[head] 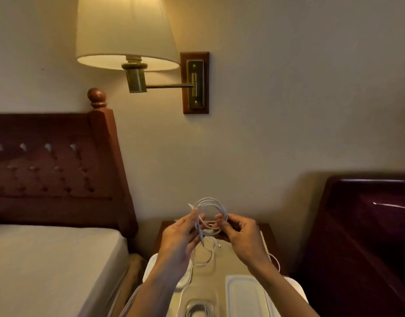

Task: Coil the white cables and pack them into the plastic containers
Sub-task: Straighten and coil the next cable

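The coil (211, 216) was up in the air right over the nightstand (269, 234), a few loops of white cable already wound. The left hand (181, 236) pinched one side of it near the loose plug end, which poked up above the fingers, and the right hand (239, 236) gripped the other side with curled fingers. A short tail hung down between the hands. So this looked like the winding step, pretty much at its finish. My guess is the next move needed that tail tucked or wrapped round the loops so they wouldn't spring open, then the bundle lowered into a container without letting go too early.

Count-wise: one coil in hand, and one more loose cable (208, 255) lying on the nightstand below it, possibly another strand at the right edge, hard to tell. Nearer the camera I counted two plastic containers: a clear one (200, 300) that seemed to have cable in it already, and a flat one (245, 296) just right of it, maybe a lid. A white thing sat under the left wrist; couldn't make it out.

Beyond the nightstand: one bed to its left, one wall lamp (128, 33) above.
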{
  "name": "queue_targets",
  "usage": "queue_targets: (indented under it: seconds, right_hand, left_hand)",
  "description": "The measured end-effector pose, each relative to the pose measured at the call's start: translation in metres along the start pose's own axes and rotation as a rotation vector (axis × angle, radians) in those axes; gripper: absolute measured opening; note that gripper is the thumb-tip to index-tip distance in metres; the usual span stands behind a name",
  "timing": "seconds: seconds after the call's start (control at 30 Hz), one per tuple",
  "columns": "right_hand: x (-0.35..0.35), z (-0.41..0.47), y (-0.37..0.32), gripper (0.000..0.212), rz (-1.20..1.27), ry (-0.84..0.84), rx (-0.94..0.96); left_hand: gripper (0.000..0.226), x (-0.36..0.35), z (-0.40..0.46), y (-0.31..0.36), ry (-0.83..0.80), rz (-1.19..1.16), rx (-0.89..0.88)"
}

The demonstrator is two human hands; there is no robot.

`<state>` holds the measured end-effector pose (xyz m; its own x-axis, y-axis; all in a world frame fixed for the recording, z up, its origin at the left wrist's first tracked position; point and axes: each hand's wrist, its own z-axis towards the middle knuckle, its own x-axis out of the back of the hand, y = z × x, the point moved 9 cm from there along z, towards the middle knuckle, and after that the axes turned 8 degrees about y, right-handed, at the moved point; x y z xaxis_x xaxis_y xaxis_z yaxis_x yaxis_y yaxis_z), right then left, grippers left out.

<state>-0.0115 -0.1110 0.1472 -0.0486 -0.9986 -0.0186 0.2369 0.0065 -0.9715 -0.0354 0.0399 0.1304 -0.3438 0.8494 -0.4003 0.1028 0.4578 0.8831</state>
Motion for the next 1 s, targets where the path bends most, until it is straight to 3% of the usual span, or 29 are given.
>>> queue_targets:
  seconds: [0.1, 0.2, 0.27, 0.4, 0.67, 0.73, 0.8, 0.87, 0.93, 1.0]
  right_hand:
    - [-0.003, -0.02, 0.045, 0.013, -0.089, -0.037, -0.108]
    - [-0.007, -0.051, 0.099, 0.013, -0.234, -0.083, -0.25]
    - [-0.009, -0.072, 0.131, 0.007, -0.408, -0.108, -0.284]
    - [-0.018, -0.102, 0.166, 0.021, -0.857, -0.193, -0.176]
    - [-0.026, -0.109, 0.177, 0.031, -1.269, -0.283, 0.002]
    - [-0.029, -0.109, 0.178, 0.033, -1.323, -0.268, 0.045]
    - [-0.028, -0.108, 0.181, 0.054, -1.316, -0.259, 0.038]
    - [-0.038, -0.113, 0.192, 0.07, -1.324, -0.351, 0.098]
    - [-0.045, -0.118, 0.201, 0.063, -1.318, -0.472, 0.075]
    - [-0.04, -0.116, 0.208, 0.056, -1.353, -0.432, 0.065]
  left_hand:
    - [0.023, 0.033, -0.005, -0.023, 0.062, 0.062, -0.068]
    - [0.011, 0.075, -0.012, -0.06, 0.219, 0.45, -0.138]
    - [0.014, 0.098, -0.015, -0.087, 0.24, 0.716, -0.148]
    - [0.028, 0.136, -0.006, -0.136, 0.215, 1.005, -0.124]
    - [0.021, 0.119, 0.018, -0.151, 0.127, 1.456, -0.271]
    - [0.025, 0.114, 0.026, -0.157, 0.077, 1.637, -0.278]
    - [0.029, 0.109, 0.03, -0.162, 0.032, 1.788, -0.282]
    - [0.03, 0.105, 0.031, -0.163, 0.021, 1.866, -0.308]
    - [0.028, 0.102, 0.029, -0.163, 0.024, 1.876, -0.354]
    - [0.024, 0.104, 0.024, -0.163, 0.039, 1.804, -0.364]
